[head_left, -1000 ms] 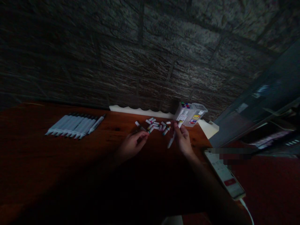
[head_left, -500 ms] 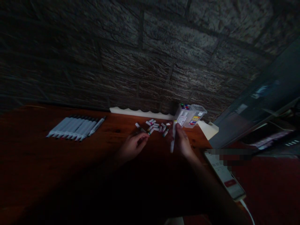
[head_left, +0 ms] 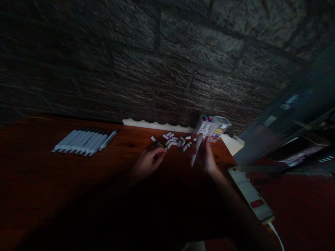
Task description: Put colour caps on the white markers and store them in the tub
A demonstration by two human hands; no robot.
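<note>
My right hand holds a white marker with a yellowish upper end, tilted, in front of the clear box; the thumb stands away from the barrel. Over the dark wooden table, my left hand is closed, its fingertips pinching a white marker cap with a green end. Just beyond the hands lie several loose white caps with coloured ends in a scattered pile. On the left, several white markers rest side by side in a row.
A clear plastic box with labels holds some markers with coloured ends by the stone wall. A phone with a white cable lies at the table's right edge. White scalloped edging runs along the wall.
The marker in my right hand has tilted, its upper end swinging right, and the right fingers have shifted around it. My left hand has stayed in place.
</note>
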